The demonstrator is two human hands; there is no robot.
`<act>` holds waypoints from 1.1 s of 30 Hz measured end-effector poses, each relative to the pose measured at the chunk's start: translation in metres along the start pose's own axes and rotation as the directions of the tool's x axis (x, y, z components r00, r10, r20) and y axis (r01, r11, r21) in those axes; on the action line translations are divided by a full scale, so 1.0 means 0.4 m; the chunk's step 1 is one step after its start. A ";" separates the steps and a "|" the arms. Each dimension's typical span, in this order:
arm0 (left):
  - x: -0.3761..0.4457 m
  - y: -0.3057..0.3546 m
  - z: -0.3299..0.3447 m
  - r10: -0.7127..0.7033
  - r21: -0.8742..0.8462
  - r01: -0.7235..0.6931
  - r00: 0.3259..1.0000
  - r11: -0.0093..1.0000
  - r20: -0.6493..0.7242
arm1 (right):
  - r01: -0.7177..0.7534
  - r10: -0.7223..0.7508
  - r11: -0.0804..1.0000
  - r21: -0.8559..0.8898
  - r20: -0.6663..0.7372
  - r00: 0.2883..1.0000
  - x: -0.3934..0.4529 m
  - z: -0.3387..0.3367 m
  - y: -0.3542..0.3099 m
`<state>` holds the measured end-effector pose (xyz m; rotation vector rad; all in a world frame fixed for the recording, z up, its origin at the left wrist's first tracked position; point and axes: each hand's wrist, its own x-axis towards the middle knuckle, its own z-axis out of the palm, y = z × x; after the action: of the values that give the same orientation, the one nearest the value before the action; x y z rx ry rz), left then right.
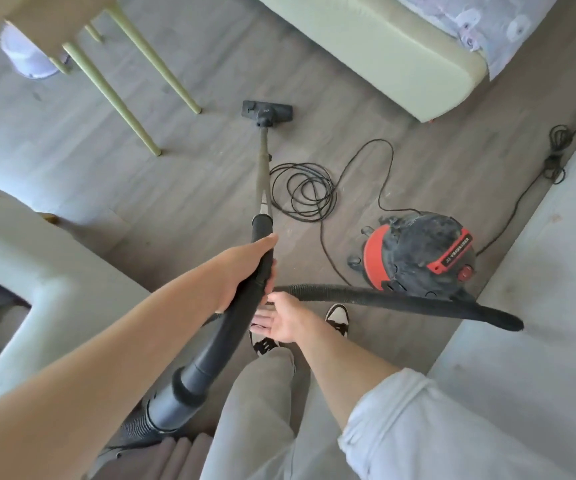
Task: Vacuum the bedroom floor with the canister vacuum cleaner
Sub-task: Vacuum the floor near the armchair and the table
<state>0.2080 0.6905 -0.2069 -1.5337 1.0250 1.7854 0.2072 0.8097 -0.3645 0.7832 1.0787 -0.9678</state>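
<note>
Beside the red canister (418, 252), its label unreadable, left hand (245, 268) grips the wand (264, 161); right hand (279, 320) hangs open.

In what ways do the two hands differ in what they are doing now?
The left hand grips the black vacuum wand handle, its fingers curled round it; the right hand holds nothing, its fingers straight and spread. The left hand is farther forward, toward the black floor nozzle; the right hand hangs nearer the body, beside the black ribbed hose. Both are bare.
</note>
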 end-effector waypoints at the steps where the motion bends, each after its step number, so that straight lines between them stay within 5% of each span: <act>1: 0.003 -0.013 -0.022 -0.006 0.007 0.006 1.000 1.000 0.011 | -0.037 0.035 0.993 -0.116 -0.026 0.999 -0.010 0.019 -0.011; 3: 0.006 -0.035 -0.057 -0.005 -0.033 0.005 1.000 0.999 0.027 | -0.020 0.001 0.973 -0.232 -0.086 0.996 -0.036 0.027 -0.059; 7: -0.015 -0.037 -0.087 0.032 -0.183 -0.021 0.998 0.983 0.057 | 0.230 -0.290 0.912 -0.339 -0.138 0.947 -0.105 0.018 -0.227; 11: -0.048 -0.020 -0.068 0.039 -0.121 -0.031 0.997 0.992 0.069 | 0.362 -0.468 0.824 -0.436 -0.163 0.869 -0.175 0.060 -0.373; 20: -0.081 -0.069 -0.039 -0.052 -0.031 0.054 0.997 0.998 0.054 | 0.213 -0.216 0.916 -0.340 0.029 0.976 -0.195 0.160 -0.407; 25: -0.141 -0.098 0.040 -0.090 -0.112 0.105 0.986 0.988 0.138 | 0.259 -0.330 0.803 -0.537 -0.038 0.943 -0.149 0.139 -0.385; 30: -0.208 -0.091 0.089 -0.087 -0.230 0.123 0.983 0.965 0.163 | 0.227 -0.530 0.527 -0.819 -0.107 0.842 -0.166 0.168 -0.365; 33: -0.235 -0.113 0.083 -0.058 -0.280 0.094 0.989 0.955 0.133 | 0.168 -0.504 0.482 -0.860 -0.115 0.856 -0.166 0.172 -0.340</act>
<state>0.2441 0.7487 -0.1213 -1.5815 0.6599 2.0139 0.0952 0.7128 -0.2890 -0.1014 1.8777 -0.4972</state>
